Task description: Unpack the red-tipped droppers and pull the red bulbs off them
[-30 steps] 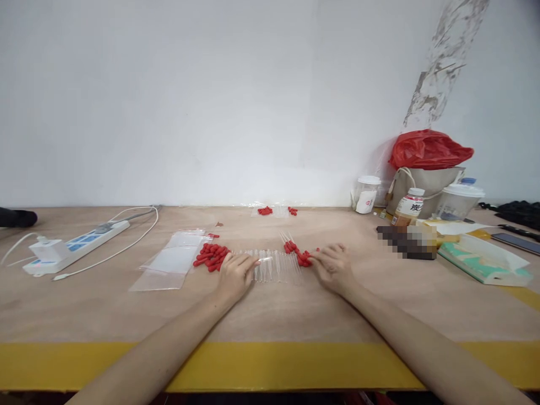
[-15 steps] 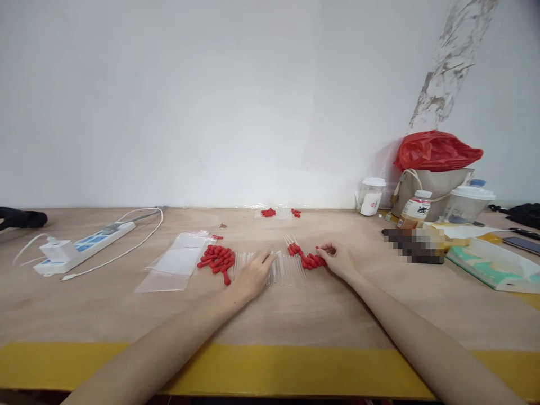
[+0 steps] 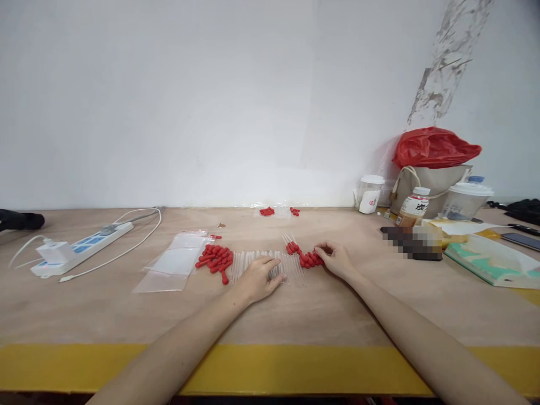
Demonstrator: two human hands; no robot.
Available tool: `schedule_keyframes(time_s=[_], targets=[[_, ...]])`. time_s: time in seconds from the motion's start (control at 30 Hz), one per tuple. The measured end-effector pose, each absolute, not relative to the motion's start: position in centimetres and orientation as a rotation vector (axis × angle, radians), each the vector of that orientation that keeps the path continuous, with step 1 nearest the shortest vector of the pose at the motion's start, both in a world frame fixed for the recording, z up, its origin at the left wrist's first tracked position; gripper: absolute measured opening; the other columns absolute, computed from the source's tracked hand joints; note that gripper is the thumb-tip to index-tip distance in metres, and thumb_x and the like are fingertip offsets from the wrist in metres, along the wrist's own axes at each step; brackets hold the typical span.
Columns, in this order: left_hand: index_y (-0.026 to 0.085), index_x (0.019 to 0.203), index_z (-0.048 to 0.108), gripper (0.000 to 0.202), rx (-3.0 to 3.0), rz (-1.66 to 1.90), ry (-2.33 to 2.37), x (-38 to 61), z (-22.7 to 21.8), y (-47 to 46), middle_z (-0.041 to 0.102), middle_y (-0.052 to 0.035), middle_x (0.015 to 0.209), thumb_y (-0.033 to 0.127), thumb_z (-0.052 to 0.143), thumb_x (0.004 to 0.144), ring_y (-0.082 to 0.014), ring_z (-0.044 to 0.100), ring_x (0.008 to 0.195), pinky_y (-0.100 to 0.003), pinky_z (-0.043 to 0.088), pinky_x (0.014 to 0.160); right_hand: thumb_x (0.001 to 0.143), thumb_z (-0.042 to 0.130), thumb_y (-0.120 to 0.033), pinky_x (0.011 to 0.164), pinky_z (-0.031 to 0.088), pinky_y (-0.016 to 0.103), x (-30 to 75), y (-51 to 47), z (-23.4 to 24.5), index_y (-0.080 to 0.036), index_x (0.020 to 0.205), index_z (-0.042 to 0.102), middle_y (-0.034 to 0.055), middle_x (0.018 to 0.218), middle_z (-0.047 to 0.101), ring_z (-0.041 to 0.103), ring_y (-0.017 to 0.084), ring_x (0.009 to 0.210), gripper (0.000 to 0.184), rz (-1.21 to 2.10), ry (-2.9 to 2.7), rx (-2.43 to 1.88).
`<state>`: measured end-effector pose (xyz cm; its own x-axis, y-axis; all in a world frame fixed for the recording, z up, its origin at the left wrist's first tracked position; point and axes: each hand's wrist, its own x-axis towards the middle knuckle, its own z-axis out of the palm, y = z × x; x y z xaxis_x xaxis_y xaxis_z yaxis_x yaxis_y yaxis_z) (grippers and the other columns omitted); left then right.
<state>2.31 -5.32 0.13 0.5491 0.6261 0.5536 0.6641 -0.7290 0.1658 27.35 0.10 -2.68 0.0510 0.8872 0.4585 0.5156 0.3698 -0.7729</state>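
My left hand (image 3: 258, 277) lies on a row of clear glass tubes (image 3: 291, 264), fingers curled over them near the row's front edge. A heap of loose red rubber caps (image 3: 214, 259) sits just left of that hand. My right hand (image 3: 335, 259) rests at the row's right end, its fingertips pinched at a cluster of red-capped droppers (image 3: 307, 259). What the fingertips hold is too small to name.
Clear plastic bags (image 3: 171, 262) lie left of the caps, a white power strip (image 3: 80, 247) with cables further left. More red caps (image 3: 266, 211) lie by the wall. Cups, a bottle (image 3: 413, 207), a red bag (image 3: 434, 147) and a book (image 3: 489, 260) crowd the right. A yellow strip (image 3: 270, 368) marks the table's front edge.
My left hand has slid right and a little toward me over the glass tubes. My right hand has shifted slightly toward the red-capped droppers and closed its fingertips there.
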Motion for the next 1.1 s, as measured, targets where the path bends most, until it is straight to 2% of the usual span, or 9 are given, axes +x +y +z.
schedule_keyframes(time_s=[0.2,0.47,0.57,0.67,0.77,0.9,1.0,1.1], targets=[[0.021,0.115,0.050,0.062,-2.766,-0.865,-1.039,1.3,1.2,-5.5,0.053,-0.0090,0.114,0.057,0.058,0.065,-0.0242,0.047,0.106,-0.040,0.037,0.090,0.075,0.045,-0.028,0.065,0.049,0.029,27.8,0.8,-3.3,-0.015,0.093,0.053,0.0086,0.087,0.062,0.061,0.015,0.071,0.024,0.466,-1.581,-1.273],[0.025,0.114,0.051,0.058,-2.687,-0.770,-1.128,0.8,1.8,-4.9,0.053,-0.0067,0.113,0.057,0.057,0.066,-0.0238,0.045,0.104,-0.040,0.033,0.087,0.083,0.032,-0.028,0.066,0.049,0.028,27.9,0.8,-3.0,-0.017,0.103,0.049,0.0086,0.092,0.061,0.060,0.014,0.080,0.028,0.433,-1.542,-1.352],[0.025,0.117,0.049,0.065,-2.681,-0.800,-1.135,0.9,1.9,-5.2,0.052,-0.0066,0.114,0.060,0.057,0.063,-0.0243,0.044,0.104,-0.040,0.032,0.088,0.079,0.038,-0.032,0.067,0.046,0.027,27.9,0.8,-1.4,-0.017,0.093,0.055,0.0066,0.088,0.062,0.059,0.015,0.079,0.027,0.369,-1.546,-1.435],[0.025,0.119,0.046,0.076,-2.671,-0.811,-1.168,0.7,2.2,-5.6,0.051,-0.0064,0.114,0.065,0.059,0.056,-0.0254,0.043,0.104,-0.041,0.031,0.089,0.069,0.051,-0.037,0.067,0.042,0.029,27.2,1.0,0.7,-0.019,0.067,0.060,0.0025,0.068,0.063,0.057,0.016,0.069,0.020,0.331,-1.611,-1.545],[0.025,0.123,0.042,0.087,-2.679,-0.773,-1.209,0.1,2.4,-6.0,0.049,-0.0074,0.116,0.068,0.060,0.050,-0.0273,0.042,0.104,-0.042,0.031,0.088,0.060,0.061,-0.042,0.068,0.040,0.033,25.5,1.3,2.3,-0.020,0.052,0.058,0.0005,0.051,0.059,0.056,0.017,0.061,0.024,0.319,-1.663,-1.641],[0.025,0.127,0.037,0.090,-2.693,-0.748,-1.256,-0.3,2.3,-6.3,0.047,-0.0091,0.117,0.069,0.058,0.052,-0.0284,0.041,0.106,-0.043,0.031,0.088,0.056,0.064,-0.047,0.063,0.040,0.034,22.8,2.1,2.8,-0.020,0.051,0.059,0.0003,0.040,0.054,0.055,0.017,0.050,0.028,0.395,-1.748,-1.793],[0.025,0.127,0.037,0.087,-2.698,-0.765,-1.250,-0.3,2.2,-6.4,0.047,-0.0092,0.116,0.068,0.058,0.054,-0.0281,0.040,0.106,-0.042,0.030,0.088,0.055,0.066,-0.044,0.056,0.041,0.032,21.7,2.7,2.7,-0.020,0.050,0.060,-0.0001,0.033,0.050,0.055,0.017,0.043,0.025,0.485,-1.763,-1.867],[0.026,0.126,0.037,0.086,-2.696,-0.775,-1.259,-0.3,2.2,-6.4,0.047,-0.0090,0.117,0.067,0.058,0.054,-0.0284,0.039,0.106,-0.043,0.029,0.089,0.053,0.067,-0.039,0.055,0.041,0.035,21.2,3.1,2.9,-0.019,0.048,0.060,0.0007,0.032,0.050,0.056,0.019,0.043,0.022,0.502,-1.759,-1.921]])
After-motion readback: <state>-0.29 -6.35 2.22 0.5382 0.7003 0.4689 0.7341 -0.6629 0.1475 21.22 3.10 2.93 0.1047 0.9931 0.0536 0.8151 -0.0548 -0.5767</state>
